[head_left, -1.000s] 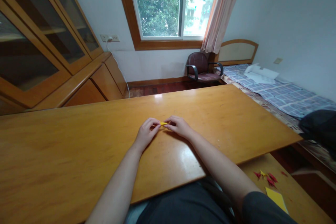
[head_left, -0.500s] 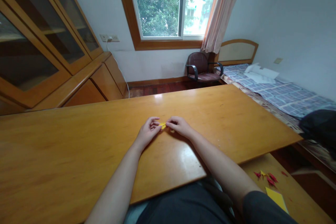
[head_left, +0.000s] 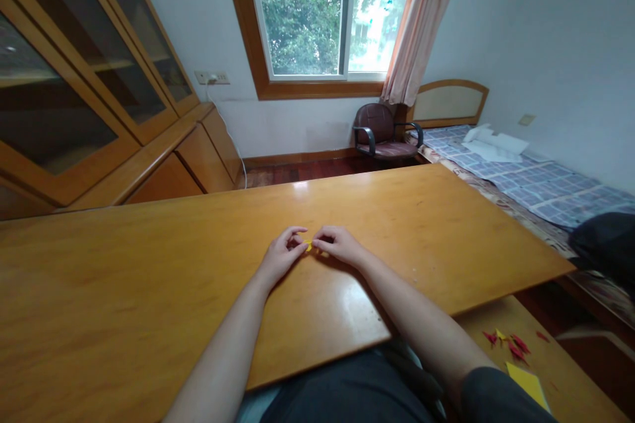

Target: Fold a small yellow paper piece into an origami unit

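A small piece of folded yellow paper (head_left: pixel 308 246) is pinched between my two hands, just above the wooden table (head_left: pixel 198 291). My left hand (head_left: pixel 285 251) grips its left side between thumb and fingers. On the other side my right hand (head_left: pixel 338 244) holds it with the fingertips. Fingers cover most of the paper, so its exact folded shape is hard to make out.
Several small red folded paper pieces (head_left: pixel 518 345) and a yellow one (head_left: pixel 501 335) lie on a lower wooden surface at the right, near a flat yellow sheet (head_left: pixel 526 384). Beyond the table stand an armchair (head_left: pixel 380 132), a bed (head_left: pixel 540 178) and a glass-door cabinet (head_left: pixel 99 73).
Both hands stay on the yellow paper, and less of it shows between the fingers now. The whole view has shifted slightly, with the scene sitting a little lower.
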Demonstrator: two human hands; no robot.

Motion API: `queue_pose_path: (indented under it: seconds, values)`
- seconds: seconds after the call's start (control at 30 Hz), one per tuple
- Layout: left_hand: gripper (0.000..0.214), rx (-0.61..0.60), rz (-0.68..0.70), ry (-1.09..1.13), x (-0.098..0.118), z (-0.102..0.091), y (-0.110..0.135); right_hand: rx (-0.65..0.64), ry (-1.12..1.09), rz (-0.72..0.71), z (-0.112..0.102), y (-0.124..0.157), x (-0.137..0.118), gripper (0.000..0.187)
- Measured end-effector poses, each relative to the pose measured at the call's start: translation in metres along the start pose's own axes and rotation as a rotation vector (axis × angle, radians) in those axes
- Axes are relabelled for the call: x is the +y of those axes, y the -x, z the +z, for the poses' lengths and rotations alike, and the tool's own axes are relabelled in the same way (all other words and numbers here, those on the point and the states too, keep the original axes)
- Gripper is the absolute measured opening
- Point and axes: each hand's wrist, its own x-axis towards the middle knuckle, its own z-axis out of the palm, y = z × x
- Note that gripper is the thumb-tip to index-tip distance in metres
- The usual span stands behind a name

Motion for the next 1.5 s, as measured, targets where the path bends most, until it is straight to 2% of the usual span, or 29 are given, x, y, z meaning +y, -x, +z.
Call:
queue_pose_path:
  seconds: [0.17,0.4,0.6,0.77,1.0,1.5]
  values:
    - [0.037,0.002,0.017,-0.079,-0.002,0.002,0.0,-0.008,0.024,0.008,0.002,-0.001,0.001,0.016]
    - [0.038,0.042,0.012,-0.044,-0.009,0.002,-0.003,0.036,0.057,0.022,0.002,-0.002,0.003,0.016]
    - [0.033,0.109,-0.022,-0.012,-0.006,0.002,-0.003,0.067,0.088,0.012,0.0,-0.003,0.001,0.015]
    - [0.025,0.095,-0.037,-0.061,0.0,0.001,-0.002,0.068,0.098,0.002,0.0,-0.003,0.002,0.016]
    - [0.025,0.094,-0.031,-0.082,0.008,0.002,-0.002,0.068,0.102,0.003,0.0,-0.003,0.005,0.016]
    - [0.03,0.094,-0.066,0.047,-0.005,0.003,-0.003,0.075,0.108,0.002,0.001,-0.004,0.009,0.017]
